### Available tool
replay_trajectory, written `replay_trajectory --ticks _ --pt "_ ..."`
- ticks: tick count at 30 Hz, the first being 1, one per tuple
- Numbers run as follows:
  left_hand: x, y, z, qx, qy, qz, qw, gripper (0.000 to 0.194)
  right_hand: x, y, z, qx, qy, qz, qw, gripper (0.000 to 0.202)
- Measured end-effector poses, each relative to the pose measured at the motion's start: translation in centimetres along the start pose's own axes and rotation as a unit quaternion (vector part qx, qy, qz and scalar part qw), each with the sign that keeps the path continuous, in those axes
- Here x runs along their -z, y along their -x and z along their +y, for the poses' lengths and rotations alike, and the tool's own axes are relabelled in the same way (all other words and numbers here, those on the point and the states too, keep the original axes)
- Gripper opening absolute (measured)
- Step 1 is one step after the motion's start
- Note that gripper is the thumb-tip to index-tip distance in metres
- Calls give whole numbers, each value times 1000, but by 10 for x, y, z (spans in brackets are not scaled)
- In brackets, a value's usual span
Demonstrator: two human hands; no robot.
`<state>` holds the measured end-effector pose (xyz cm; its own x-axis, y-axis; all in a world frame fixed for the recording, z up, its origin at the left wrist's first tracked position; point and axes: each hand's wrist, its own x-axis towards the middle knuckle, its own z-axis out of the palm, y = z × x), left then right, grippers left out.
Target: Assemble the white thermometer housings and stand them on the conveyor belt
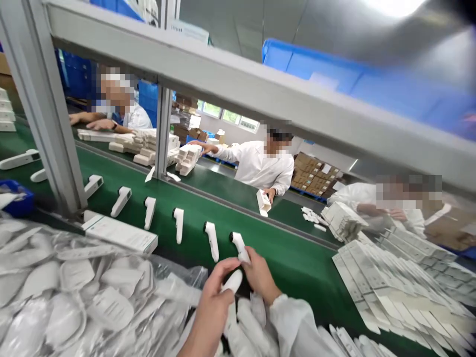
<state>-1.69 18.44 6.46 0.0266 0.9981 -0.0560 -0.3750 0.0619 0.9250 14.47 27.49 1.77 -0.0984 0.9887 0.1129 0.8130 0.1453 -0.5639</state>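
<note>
My right hand [260, 275] is closed on the lower end of a white gun-shaped thermometer [237, 240], whose dark tip points up and left over the green belt. Close beside it, my left hand [215, 302] grips a smooth white rounded plastic piece [233, 281] between thumb and fingers. The left fingertips come near the thermometer's lower end; whether they touch it I cannot tell. Along the green conveyor belt [297, 270], several similar thermometers [211, 240] lie in a spaced row to the left. Below my hands are more white plastic parts [241, 322], partly hidden by my forearms.
Bagged white parts [92, 297] fill the left foreground, beside a flat white box [119, 233]. Folded cartons [401, 282] are stacked at right. A grey metal frame [238, 79] crosses above the belt. Three co-workers in white [249, 163] sit across, with cartons and trays.
</note>
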Motion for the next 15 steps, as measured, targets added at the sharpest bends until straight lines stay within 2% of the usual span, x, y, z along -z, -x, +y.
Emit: replay_trajectory --ticks 1,3,7,11,15 --pt "8 -7 -1 10 -17 42 999 52 -6 -1 2 7 41 1 999 53" --pt "21 -16 -6 34 -49 85 995 51 -16 -3 4 -8 122 6 993 59" --pt "32 -23 -11 36 -74 82 993 47 -21 -5 6 -52 206 23 977 63" --pt "34 -25 -11 44 -44 55 997 45 3 4 -1 -61 154 -6 986 55" --pt "35 -29 -16 47 -10 2 999 50 41 29 -27 -27 -7 -28 999 51"
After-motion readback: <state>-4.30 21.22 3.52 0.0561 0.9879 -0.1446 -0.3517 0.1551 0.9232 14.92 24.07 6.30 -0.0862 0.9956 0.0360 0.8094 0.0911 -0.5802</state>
